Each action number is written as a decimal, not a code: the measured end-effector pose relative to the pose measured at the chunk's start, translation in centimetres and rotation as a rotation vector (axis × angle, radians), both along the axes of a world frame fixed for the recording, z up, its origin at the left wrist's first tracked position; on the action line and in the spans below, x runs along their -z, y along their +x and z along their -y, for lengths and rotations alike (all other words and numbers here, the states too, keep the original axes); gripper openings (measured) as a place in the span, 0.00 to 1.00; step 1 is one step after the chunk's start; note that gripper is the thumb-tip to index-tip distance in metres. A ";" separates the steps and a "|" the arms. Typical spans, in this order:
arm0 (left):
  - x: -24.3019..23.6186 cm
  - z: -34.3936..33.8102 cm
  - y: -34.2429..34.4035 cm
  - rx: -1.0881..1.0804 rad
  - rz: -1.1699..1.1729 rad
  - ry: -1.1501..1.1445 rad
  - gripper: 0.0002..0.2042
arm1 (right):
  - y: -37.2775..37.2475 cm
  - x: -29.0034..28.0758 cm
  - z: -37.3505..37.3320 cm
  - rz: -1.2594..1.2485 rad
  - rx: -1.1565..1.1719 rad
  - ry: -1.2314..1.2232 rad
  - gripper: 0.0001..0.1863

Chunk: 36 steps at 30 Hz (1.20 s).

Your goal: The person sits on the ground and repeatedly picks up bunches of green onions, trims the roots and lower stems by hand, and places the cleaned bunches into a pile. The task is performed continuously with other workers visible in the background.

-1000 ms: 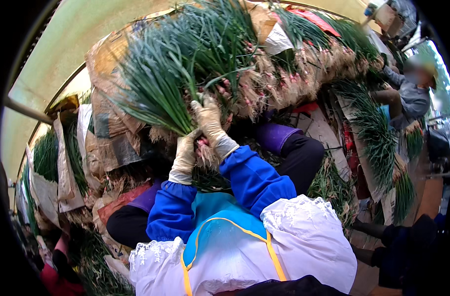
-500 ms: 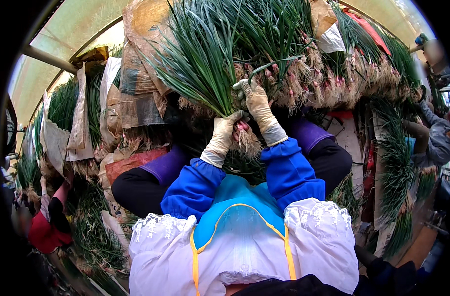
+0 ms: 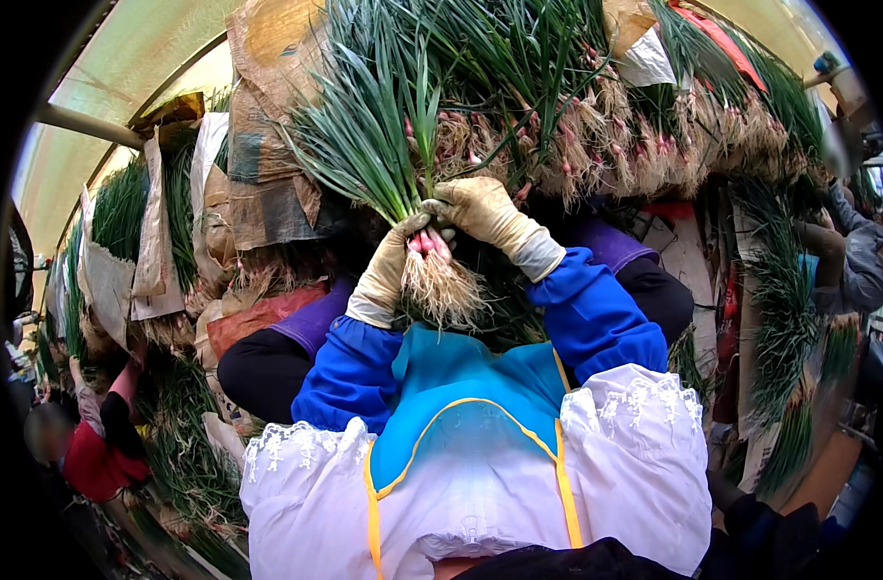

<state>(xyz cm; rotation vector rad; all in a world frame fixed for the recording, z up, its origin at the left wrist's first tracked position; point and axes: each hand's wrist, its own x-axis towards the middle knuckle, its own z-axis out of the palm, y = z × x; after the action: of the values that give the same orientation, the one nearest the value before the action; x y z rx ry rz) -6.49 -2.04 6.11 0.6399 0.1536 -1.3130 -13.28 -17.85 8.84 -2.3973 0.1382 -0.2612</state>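
A bunch of spring onions [image 3: 379, 164] with long green leaves, pink bulbs and pale stringy roots is in front of me, leaves pointing up and away. Gloved in cream, my left hand [image 3: 382, 275] is closed round the stems just above the bulbs. My right hand [image 3: 482, 215], in a matching glove, pinches a spring onion stalk against the right side of the bunch. Its fingertips meet those of my left hand, and part of them is hidden. Right behind lies a large heap of spring onions [image 3: 548, 68], roots toward me.
Woven sacks [image 3: 272, 184] drape over the heap's left part. More spring onions lie in piles at left [image 3: 185, 454] and right [image 3: 775, 319]. A person in red [image 3: 103, 454] is at the left, another in a grey sleeve [image 3: 859, 256] at the right. My knees flank the bunch.
The bunch and my left hand have moved left, with bulbs and roots now more exposed. My right hand has come down and left, turning inward to the stems.
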 end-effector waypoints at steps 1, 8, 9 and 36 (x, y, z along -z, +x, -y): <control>-1.7 -0.4 0.1 0.089 0.024 0.016 0.11 | 0.1 -0.3 -0.1 0.089 0.021 -0.224 0.13; -5.7 -3.3 -1.9 -0.161 0.011 -0.393 0.26 | -4.2 5.6 2.6 -0.246 0.425 -0.297 0.12; -6.3 -3.5 -1.9 -0.202 0.007 -0.506 0.26 | -6.8 6.2 3.6 -0.573 0.175 -0.184 0.16; -4.7 5.0 -1.0 0.272 0.428 -0.050 0.09 | -7.3 -1.7 1.5 -0.271 0.187 -0.152 0.14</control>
<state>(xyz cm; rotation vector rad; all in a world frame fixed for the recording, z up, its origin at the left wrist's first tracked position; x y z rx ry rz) -7.49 -7.02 10.76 0.9059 -0.3252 -1.4022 -20.55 -19.32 10.54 -2.5649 0.4850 -0.0308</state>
